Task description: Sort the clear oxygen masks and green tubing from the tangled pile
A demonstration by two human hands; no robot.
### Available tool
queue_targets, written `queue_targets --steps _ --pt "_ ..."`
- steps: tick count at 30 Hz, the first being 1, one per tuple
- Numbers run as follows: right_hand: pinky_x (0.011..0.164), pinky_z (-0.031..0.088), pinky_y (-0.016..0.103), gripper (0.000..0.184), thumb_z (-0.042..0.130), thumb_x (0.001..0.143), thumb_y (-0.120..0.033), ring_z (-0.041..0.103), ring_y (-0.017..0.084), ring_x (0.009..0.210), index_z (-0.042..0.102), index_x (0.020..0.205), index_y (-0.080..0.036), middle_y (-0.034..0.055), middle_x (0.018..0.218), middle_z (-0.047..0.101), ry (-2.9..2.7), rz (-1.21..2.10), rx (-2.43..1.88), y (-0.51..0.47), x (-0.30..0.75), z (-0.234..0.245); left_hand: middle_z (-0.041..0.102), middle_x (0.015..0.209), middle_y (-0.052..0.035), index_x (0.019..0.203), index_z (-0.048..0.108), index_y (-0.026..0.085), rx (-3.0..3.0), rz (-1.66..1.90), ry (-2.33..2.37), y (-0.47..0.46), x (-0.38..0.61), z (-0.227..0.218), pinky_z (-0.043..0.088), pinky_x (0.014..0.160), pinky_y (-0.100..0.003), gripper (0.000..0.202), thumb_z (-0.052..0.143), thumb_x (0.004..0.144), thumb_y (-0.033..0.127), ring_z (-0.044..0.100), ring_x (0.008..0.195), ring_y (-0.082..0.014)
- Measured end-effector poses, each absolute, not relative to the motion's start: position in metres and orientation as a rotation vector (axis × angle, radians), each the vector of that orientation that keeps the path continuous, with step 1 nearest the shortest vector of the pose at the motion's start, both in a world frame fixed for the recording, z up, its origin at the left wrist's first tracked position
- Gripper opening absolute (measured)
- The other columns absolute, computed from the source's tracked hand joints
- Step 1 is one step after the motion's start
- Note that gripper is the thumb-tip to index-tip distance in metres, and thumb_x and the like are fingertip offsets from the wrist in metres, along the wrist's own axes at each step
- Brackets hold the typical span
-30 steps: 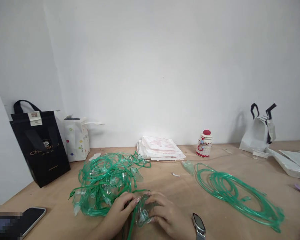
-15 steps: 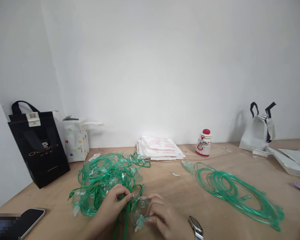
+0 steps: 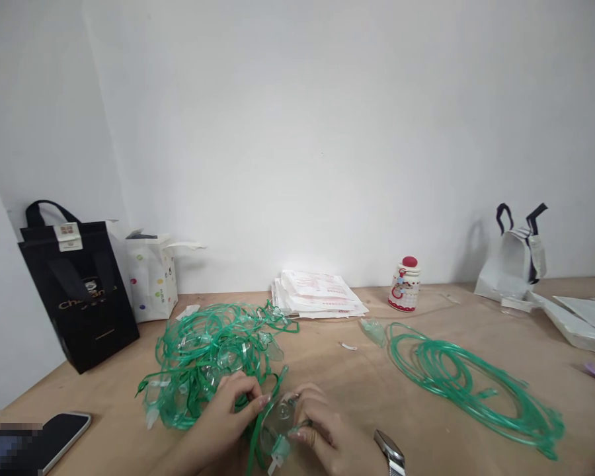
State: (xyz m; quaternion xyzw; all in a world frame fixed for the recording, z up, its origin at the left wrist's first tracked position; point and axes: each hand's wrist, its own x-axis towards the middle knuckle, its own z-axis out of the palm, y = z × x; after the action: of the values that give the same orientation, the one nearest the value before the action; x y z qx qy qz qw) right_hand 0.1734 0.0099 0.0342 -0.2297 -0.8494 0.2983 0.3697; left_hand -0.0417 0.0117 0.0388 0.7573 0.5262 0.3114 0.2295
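Low in the view, my right hand [image 3: 320,426] is closed on a clear oxygen mask [image 3: 277,423] whose pale green connector points down toward me. Just left of it, my left hand [image 3: 240,403] pinches a flat green elastic strap [image 3: 256,439] between thumb and forefinger, at the mask's edge. The strap's loose end sticks up past the fingertips. Behind the left hand and forearm lies a tangled heap of green tubing and clear masks [image 3: 213,337], partly covered by that hand.
Coiled green tubing [image 3: 451,370] lies to the right, with a small clear-green piece [image 3: 373,332] at its end. Stacked printed paper packets [image 3: 320,294] and a red-topped bottle [image 3: 404,284] stand by the wall. A black bag [image 3: 86,311] and a phone [image 3: 54,439] are left.
The mask has tilted slightly, its connector now lower. The left hand has shifted a little down with the strap, whose end now shows above the fingers.
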Motion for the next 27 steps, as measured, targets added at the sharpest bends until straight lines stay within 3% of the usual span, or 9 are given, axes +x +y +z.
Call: queue_targets --steps 4,9,20,27 --pt "0.082 0.042 0.034 0.013 0.047 0.086 -0.023 0.05 0.02 0.091 0.048 0.073 -0.02 0.0055 0.079 0.055 -2.243 0.699 -0.544 0.01 0.172 0.031 0.053 0.069 -0.0004 0.063 0.055 0.018 2.119 0.72 1.471 0.008 -0.036 0.033 0.036 0.072 -0.029 0.038 0.041 0.086 0.045 0.048 0.077 -0.0192" --pt "0.082 0.042 0.033 0.016 0.047 0.086 -0.025 0.05 0.02 0.091 0.05 0.072 -0.019 0.0066 0.078 0.056 -2.281 0.676 -0.514 0.009 0.169 0.03 0.055 0.07 0.0004 0.065 0.056 0.018 2.224 0.75 1.36 0.01 -0.037 0.034 0.035 0.075 -0.029 0.028 0.048 0.086 0.035 0.05 0.076 -0.0174" --pt "0.078 0.043 0.033 0.021 0.05 0.085 -0.029 0.053 0.02 0.087 0.05 0.067 -0.019 0.0048 0.075 0.056 -2.136 0.854 -0.619 0.01 0.167 0.024 0.057 0.067 -0.0005 0.063 0.053 0.019 2.334 0.784 1.446 0.008 -0.042 0.046 0.037 0.078 -0.034 0.024 0.046 0.085 0.025 0.05 0.074 -0.0185" --pt "0.083 0.043 0.034 0.02 0.053 0.084 -0.027 0.054 0.019 0.092 0.049 0.066 -0.019 0.0039 0.077 0.055 -2.067 0.951 -0.645 0.011 0.17 0.031 0.056 0.067 -0.0009 0.061 0.05 0.019 2.294 0.855 1.488 0.011 -0.053 0.051 0.037 0.076 -0.034 0.03 0.043 0.087 0.03 0.05 0.074 -0.0191"
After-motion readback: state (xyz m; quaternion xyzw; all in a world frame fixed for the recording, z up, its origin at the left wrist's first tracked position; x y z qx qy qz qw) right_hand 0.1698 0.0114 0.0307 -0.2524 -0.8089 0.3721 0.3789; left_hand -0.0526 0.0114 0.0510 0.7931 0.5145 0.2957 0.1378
